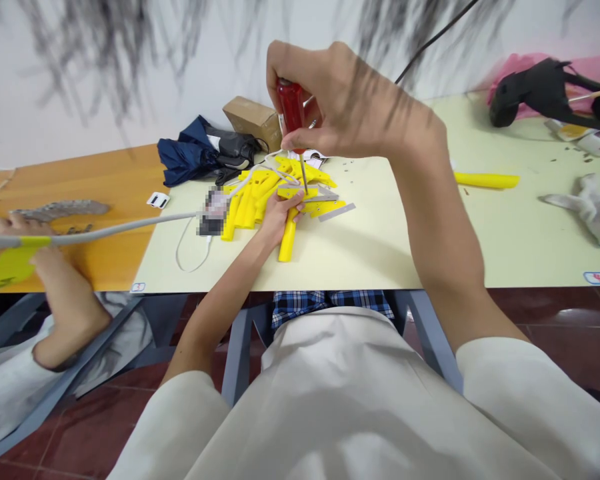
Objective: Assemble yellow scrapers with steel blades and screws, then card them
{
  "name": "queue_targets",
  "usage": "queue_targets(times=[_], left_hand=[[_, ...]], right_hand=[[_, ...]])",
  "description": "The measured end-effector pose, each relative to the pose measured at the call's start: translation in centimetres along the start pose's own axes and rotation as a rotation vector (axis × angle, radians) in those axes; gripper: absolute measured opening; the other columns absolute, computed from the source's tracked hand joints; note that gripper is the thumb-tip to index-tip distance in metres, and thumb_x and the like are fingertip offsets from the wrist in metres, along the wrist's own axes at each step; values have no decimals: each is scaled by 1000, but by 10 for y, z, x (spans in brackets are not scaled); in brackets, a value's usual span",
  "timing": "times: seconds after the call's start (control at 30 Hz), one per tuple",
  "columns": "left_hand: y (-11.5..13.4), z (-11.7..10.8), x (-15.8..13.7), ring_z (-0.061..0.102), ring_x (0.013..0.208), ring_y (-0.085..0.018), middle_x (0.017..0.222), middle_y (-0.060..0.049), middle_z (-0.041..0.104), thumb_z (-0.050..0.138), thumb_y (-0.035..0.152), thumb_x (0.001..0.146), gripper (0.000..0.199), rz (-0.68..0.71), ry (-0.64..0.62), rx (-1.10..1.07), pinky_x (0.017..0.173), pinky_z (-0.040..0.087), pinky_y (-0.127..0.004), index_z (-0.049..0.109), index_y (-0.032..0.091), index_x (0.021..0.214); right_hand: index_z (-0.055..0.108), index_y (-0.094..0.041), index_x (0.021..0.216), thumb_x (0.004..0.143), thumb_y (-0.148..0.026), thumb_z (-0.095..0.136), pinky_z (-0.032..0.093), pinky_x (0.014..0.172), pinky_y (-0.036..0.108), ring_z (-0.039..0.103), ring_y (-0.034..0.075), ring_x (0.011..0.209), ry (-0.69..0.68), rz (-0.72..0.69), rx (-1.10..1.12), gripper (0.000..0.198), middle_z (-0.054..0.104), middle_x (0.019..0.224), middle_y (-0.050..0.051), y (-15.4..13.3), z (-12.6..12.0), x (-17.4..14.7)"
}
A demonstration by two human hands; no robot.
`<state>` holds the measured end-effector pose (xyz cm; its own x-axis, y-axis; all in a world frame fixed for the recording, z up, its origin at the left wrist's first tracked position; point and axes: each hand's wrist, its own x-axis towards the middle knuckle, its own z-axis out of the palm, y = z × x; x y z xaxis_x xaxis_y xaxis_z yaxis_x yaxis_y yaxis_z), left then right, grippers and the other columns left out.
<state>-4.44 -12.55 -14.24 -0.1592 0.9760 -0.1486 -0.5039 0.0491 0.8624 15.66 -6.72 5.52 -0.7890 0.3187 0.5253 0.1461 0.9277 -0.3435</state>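
Hair (100,47): dark strands, blurred, hang across the top of the view, closer than anything else.
Shirt (325,400): white, filling the bottom, with plaid shorts (330,303) just beyond it at the table edge.
Right hand (343,100): raised high over the table, fingers and thumb curled round the red grip of the driver, pinching it from above.
Driver (292,113): near upright, slightly tilted, shaft pointing down, its tip at the yellow head of the scraper (whether it sits in a screw, too small to tell).
Left hand (276,217): low on the table, thumb and fingers gripping the scraper near its head, steadying it right under the driver.
Scraper (287,243): yellow, its handle pointing back toward the body, a grey blade at the head, and what a busy patch around it!
Blades (337,213): flat and grey, just right of the left hand, among yellow parts.
Pile (247,203): yellow handles heaped left of and behind the held one, a pale cord running over them.
Neighbour: at the far left, another person's hand (15,224) on the orange tabletop (120,180), partly behind a grey cable (125,229).
Back row: navy bundle (183,160), then the box (253,121) beside it, near the wall (130,87).
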Motion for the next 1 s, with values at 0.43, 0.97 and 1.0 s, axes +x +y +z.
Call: queue_targets(times=[0.43, 0.97, 1.0], left_hand=[[0, 1, -1, 57, 59, -4, 85, 3, 66, 100, 11, 73, 41, -8, 13, 22, 43, 35, -17, 67, 17, 96], [4, 2, -1, 56, 58, -4, 84, 3, 66, 97, 11, 75, 35, 11, -15, 6, 41, 34, -17, 70, 18, 96], [6, 2, -2, 56, 58, -5, 84, 3, 67, 96, 11, 77, 34, 11, -20, 2, 41, 34, -17, 70, 18, 96]], right_hand=[[70, -13, 127, 83, -19, 101, 36, 70, 26, 51, 15, 78, 77, -49, -238, 54, 73, 101, -2, 15, 3, 5], [61, -21, 116, 92, -27, 91, 50, 82, 30, 54, 17, 81, 73, -72, -151, 39, 69, 100, -4, 8, 4, 8], [61, -20, 118, 91, -25, 89, 51, 84, 30, 54, 16, 81, 116, -78, -143, 40, 67, 99, -4, 7, 5, 9]])
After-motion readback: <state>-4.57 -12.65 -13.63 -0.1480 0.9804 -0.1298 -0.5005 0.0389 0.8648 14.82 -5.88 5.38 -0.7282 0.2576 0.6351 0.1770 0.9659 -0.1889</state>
